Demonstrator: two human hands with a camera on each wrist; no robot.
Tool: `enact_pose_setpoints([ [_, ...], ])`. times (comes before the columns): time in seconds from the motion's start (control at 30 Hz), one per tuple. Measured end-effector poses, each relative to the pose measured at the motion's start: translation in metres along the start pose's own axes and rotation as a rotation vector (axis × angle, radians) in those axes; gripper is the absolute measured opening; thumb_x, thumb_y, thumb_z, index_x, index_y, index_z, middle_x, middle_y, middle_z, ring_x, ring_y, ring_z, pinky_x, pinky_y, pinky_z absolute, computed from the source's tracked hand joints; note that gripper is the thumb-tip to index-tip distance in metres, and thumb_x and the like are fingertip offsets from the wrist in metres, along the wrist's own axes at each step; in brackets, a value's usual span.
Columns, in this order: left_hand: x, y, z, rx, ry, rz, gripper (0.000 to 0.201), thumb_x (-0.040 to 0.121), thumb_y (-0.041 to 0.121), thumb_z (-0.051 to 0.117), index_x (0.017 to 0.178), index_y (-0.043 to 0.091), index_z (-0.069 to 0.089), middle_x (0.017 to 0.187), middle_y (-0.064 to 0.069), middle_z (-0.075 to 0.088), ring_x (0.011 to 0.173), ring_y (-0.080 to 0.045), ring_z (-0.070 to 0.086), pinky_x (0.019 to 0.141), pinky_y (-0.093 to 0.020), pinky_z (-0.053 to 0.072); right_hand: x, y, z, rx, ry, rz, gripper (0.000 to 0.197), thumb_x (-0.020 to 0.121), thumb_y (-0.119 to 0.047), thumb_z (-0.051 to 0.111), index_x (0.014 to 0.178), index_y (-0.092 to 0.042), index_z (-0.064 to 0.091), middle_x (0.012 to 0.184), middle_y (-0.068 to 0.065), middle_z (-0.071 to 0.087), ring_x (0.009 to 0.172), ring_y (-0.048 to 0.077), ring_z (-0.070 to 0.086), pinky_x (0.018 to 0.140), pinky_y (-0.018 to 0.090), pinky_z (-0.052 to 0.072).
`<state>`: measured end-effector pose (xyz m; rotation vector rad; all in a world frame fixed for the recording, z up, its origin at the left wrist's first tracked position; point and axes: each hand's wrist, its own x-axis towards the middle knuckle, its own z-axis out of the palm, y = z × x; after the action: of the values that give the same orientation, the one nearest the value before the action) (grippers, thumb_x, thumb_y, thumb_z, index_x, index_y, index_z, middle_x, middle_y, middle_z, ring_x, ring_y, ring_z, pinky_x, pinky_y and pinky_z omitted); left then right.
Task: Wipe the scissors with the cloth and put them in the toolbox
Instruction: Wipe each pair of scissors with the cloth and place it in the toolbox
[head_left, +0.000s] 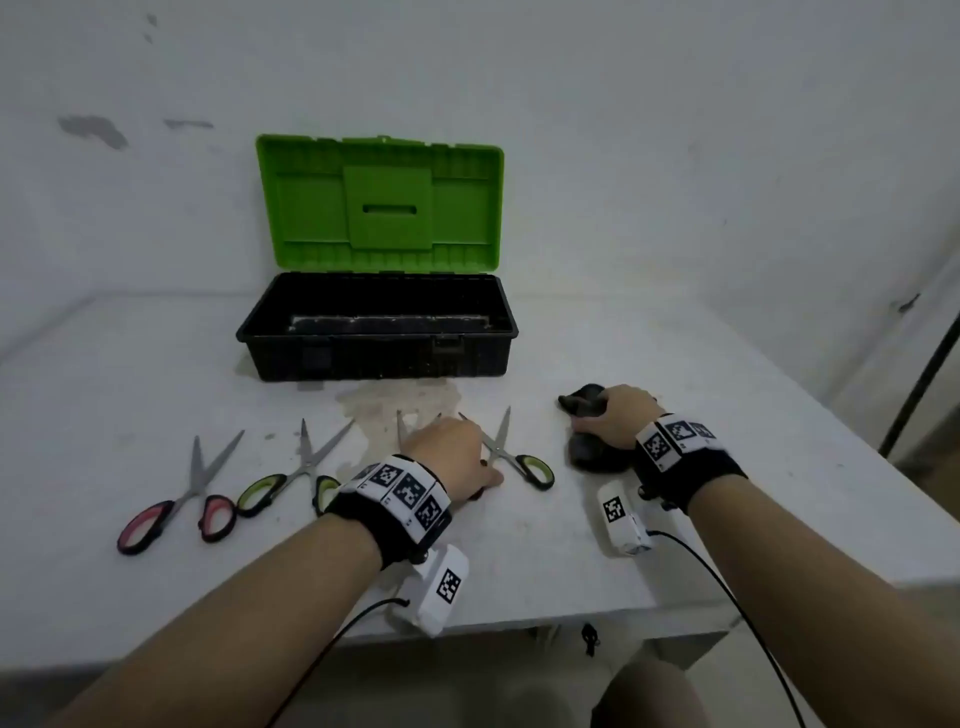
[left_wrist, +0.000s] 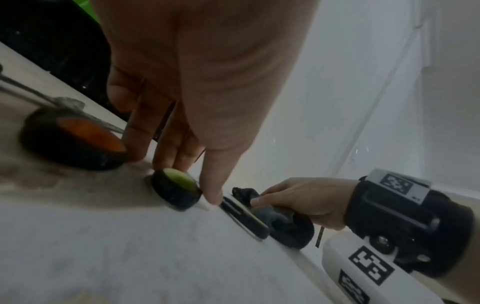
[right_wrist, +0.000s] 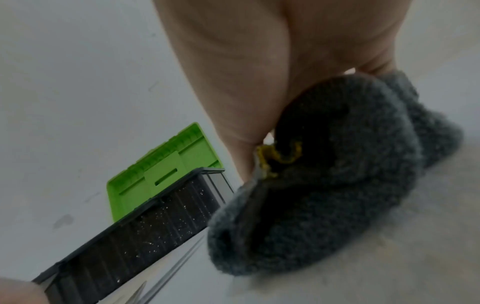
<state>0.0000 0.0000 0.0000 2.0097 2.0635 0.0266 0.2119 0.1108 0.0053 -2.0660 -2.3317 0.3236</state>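
Observation:
Several scissors lie in a row on the white table in front of the open toolbox (head_left: 374, 358). My left hand (head_left: 452, 449) is down over the third pair, whose blades (head_left: 400, 428) stick out beyond it. In the left wrist view its fingers (left_wrist: 137, 142) are straight. Their tips touch the table between that pair's red handle (left_wrist: 72, 135) and a green handle loop (left_wrist: 176, 189) of the rightmost scissors (head_left: 501, 447). My thumb lies just right of that loop. My right hand (head_left: 618, 415) grips the bunched dark grey cloth (head_left: 587, 452) on the table, right of the scissors.
The toolbox has a black base and a green lid (head_left: 379, 202) standing upright against the wall. Red-handled scissors (head_left: 176, 504) and green-handled scissors (head_left: 296, 478) lie to the left. The table's front edge (head_left: 519, 618) is near my forearms. A dark pole (head_left: 919, 384) stands beyond the right edge.

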Motion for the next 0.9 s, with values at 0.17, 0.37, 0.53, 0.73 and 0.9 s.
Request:
enact_pose_setpoints([
  [0.17, 0.005, -0.001, 0.007, -0.020, -0.010, 0.018, 0.020, 0.093, 0.026, 0.059, 0.078, 0.015, 0.052, 0.091, -0.004, 0.056, 0.077, -0.024, 0.057, 0.058, -0.029, 0.040, 0.003, 0.004, -0.001, 0.059, -0.054, 0.032, 0.043, 0.085, -0.042, 0.065, 0.119, -0.017, 0.058, 0.123, 0.009, 0.060, 0.112, 0.029, 0.056, 0.089, 0.034, 0.047],
  [0.37, -0.004, -0.004, -0.004, -0.206, -0.049, 0.010, 0.011, 0.096, 0.022, 0.054, 0.102, 0.014, 0.059, 0.100, -0.004, 0.058, 0.080, -0.017, 0.054, 0.065, -0.027, 0.044, -0.007, 0.009, -0.006, 0.222, -0.019, 0.008, 0.026, 0.092, -0.027, 0.055, 0.114, -0.013, 0.057, 0.116, 0.011, 0.061, 0.106, 0.030, 0.057, 0.080, 0.031, 0.041],
  [0.53, -0.009, -0.025, -0.011, -0.516, -0.019, -0.008, 0.020, 0.098, 0.025, 0.051, 0.113, 0.020, 0.063, 0.102, 0.003, 0.063, 0.093, -0.017, 0.061, 0.082, -0.031, 0.048, -0.024, 0.013, 0.000, 0.807, 0.058, -0.012, 0.021, 0.090, -0.013, 0.044, 0.106, -0.012, 0.058, 0.102, 0.008, 0.067, 0.096, 0.027, 0.063, 0.089, 0.043, 0.051],
  [0.73, -0.022, -0.040, -0.015, -0.732, 0.152, 0.058, 0.042, 0.096, 0.047, 0.059, 0.094, 0.005, 0.067, 0.076, 0.000, 0.055, 0.070, -0.014, 0.052, 0.066, -0.028, 0.041, -0.061, -0.020, -0.006, 1.385, 0.003, -0.107, 0.022, 0.097, -0.008, 0.043, 0.105, 0.001, 0.062, 0.093, 0.013, 0.068, 0.076, 0.022, 0.063, 0.067, 0.029, 0.054],
  [0.9, -0.029, -0.044, -0.015, -0.828, 0.248, 0.094, 0.038, 0.096, 0.043, 0.062, 0.082, 0.007, 0.060, 0.064, 0.002, 0.051, 0.057, -0.012, 0.046, 0.055, -0.024, 0.040, -0.075, -0.036, -0.009, 1.540, 0.026, -0.187, 0.030, 0.104, -0.026, 0.040, 0.107, -0.012, 0.066, 0.100, 0.005, 0.073, 0.086, 0.017, 0.069, 0.074, 0.028, 0.055],
])
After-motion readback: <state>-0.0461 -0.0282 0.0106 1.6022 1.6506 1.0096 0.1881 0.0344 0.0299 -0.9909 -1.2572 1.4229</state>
